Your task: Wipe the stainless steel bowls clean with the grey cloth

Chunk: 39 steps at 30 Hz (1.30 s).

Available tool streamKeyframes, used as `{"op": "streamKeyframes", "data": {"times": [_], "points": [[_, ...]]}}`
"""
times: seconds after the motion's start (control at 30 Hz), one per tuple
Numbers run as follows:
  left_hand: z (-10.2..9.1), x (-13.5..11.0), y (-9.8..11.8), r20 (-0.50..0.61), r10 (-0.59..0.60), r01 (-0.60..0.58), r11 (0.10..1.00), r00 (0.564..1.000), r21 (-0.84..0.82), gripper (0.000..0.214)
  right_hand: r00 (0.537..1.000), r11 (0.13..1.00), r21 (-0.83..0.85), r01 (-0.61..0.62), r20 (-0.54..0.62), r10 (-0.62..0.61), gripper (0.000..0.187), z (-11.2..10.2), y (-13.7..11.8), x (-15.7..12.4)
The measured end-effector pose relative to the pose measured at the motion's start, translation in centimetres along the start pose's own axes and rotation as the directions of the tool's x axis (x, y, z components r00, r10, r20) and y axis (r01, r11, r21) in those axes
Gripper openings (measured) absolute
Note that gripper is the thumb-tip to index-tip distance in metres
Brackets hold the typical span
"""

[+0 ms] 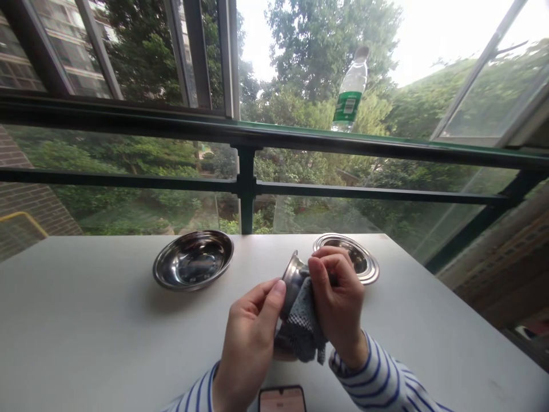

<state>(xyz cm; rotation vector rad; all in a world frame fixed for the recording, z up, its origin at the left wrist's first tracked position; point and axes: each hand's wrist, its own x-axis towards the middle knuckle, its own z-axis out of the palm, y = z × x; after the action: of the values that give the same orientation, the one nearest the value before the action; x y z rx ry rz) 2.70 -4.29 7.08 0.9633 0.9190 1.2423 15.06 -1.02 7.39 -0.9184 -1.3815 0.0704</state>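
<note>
My left hand [251, 335] pinches a small metal bowl [292, 286] by its rim, thumb on top, and the bowl is tipped on its side. My right hand [341, 300] is closed around a dark grey checked cloth [303, 326], which touches the bowl and hangs down below it. Under the cloth another metal dish [283, 350] shows in part; its full shape is hidden by my hands and the cloth.
A larger shiny steel bowl [194, 261] stands at the back left of the white table [107, 337]. Stacked steel dishes [372, 269] sit at the back right, behind my right hand. A phone [282, 399] lies at the front edge. A bottle [349, 100] stands beyond the railing [295, 137].
</note>
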Motion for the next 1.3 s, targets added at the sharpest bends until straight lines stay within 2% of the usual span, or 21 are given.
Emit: {"op": "streamKeyframes", "data": {"times": [0.13, 0.23, 0.3, 0.37, 0.43, 0.5, 0.53, 0.6, 0.67, 0.77, 0.83, 0.9, 0.97, 1.03, 1.1, 1.17, 1.23, 1.3], "points": [[0.0, 0.2, -0.1, -0.023, -0.023, 0.021, 0.996, 0.999, -0.092, 0.028, 0.993, 0.999, -0.019, -0.035, 0.116, 0.037, 0.031, 0.0, 0.0, -0.6], [-0.1, 0.4, 0.2, -0.067, -0.039, 0.026, 0.982, 0.997, -0.189, 0.025, 0.96, 0.999, 0.026, -0.048, 0.278, 0.039, 0.036, -0.2, -0.1, -0.9], [-0.1, 0.6, 0.5, -0.109, -0.035, 0.008, 0.971, 0.993, -0.241, 0.022, 0.904, 0.998, 0.057, -0.026, 0.427, -0.001, 0.033, -0.4, -0.3, -0.6], [-0.2, 0.9, 0.8, -0.141, -0.013, -0.027, 0.96, 0.99, -0.279, 0.02, 0.825, 0.996, 0.082, 0.031, 0.561, -0.072, 0.035, -0.8, -0.4, -0.1], [-0.4, 1.1, 1.2, -0.159, 0.008, -0.057, 0.95, 0.987, -0.307, 0.019, 0.751, 0.99, 0.092, 0.111, 0.645, -0.144, 0.045, -1.1, -0.4, 0.5], [-0.5, 1.3, 1.5, -0.174, 0.028, -0.083, 0.943, 0.984, -0.321, 0.02, 0.698, 0.978, 0.109, 0.176, 0.687, -0.202, 0.057, -1.3, -0.3, 0.9], [-0.6, 1.4, 1.6, -0.18, 0.035, -0.093, 0.942, 0.983, -0.324, 0.019, 0.697, 0.975, 0.118, 0.189, 0.684, -0.218, 0.061, -1.3, -0.1, 1.0], [-0.8, 1.5, 1.9, -0.194, 0.04, -0.102, 0.942, 0.98, -0.321, 0.019, 0.752, 0.974, 0.133, 0.185, 0.619, -0.227, 0.062, -1.2, 0.3, 1.1], [-0.8, 1.6, 2.1, -0.203, 0.031, -0.097, 0.942, 0.979, -0.322, 0.019, 0.815, 0.976, 0.136, 0.171, 0.537, -0.218, 0.052, -1.1, 0.8, 1.1], [-0.9, 1.7, 2.4, -0.219, 0.019, -0.087, 0.948, 0.975, -0.306, 0.019, 0.865, 0.979, 0.104, 0.174, 0.46, -0.202, 0.039, -1.4, 1.5, 1.6], [-1.0, 1.7, 2.4, -0.232, 0.001, -0.067, 0.959, 0.973, -0.276, 0.022, 0.912, 0.979, -0.005, 0.204, 0.364, -0.188, 0.037, -2.0, 1.9, 2.2], [-1.0, 1.6, 2.4, -0.245, -0.021, -0.041, 0.968, 0.969, -0.247, 0.025, 0.944, 0.935, -0.231, 0.27, 0.256, -0.209, 0.035, -2.9, 2.2, 2.9], [-1.0, 1.5, 2.3, -0.255, -0.031, -0.029, 0.973, 0.967, -0.228, 0.025, 0.938, 0.807, -0.479, 0.345, 0.212, -0.275, 0.034, -3.4, 2.3, 3.3], [-0.9, 1.4, 2.1, -0.251, -0.03, -0.027, 0.975, 0.968, -0.219, 0.024, 0.923, 0.707, -0.594, 0.383, 0.222, -0.314, 0.034, -3.4, 2.2, 3.2], [-0.9, 1.4, 1.8, -0.242, -0.024, -0.03, 0.975, 0.97, -0.218, 0.023, 0.922, 0.75, -0.537, 0.386, 0.261, -0.287, 0.034, -2.7, 1.7, 2.5], [-1.0, 1.4, 1.7, -0.243, -0.005, -0.053, 0.971, 0.97, -0.232, 0.022, 0.908, 0.861, -0.367, 0.351, 0.36, -0.217, 0.035, -1.6, 0.8, 1.6], [-1.2, 1.6, 1.9, -0.262, 0.031, -0.099, 0.963, 0.965, -0.251, 0.019, 0.851, 0.914, -0.231, 0.333, 0.491, -0.186, 0.041, -0.8, -0.3, 0.8], [-1.5, 1.9, 2.2, -0.289, 0.059, -0.137, 0.956, 0.956, -0.258, 0.018, 0.773, 0.919, -0.157, 0.361, 0.601, -0.201, 0.05, -0.6, -1.1, 0.4]]}}
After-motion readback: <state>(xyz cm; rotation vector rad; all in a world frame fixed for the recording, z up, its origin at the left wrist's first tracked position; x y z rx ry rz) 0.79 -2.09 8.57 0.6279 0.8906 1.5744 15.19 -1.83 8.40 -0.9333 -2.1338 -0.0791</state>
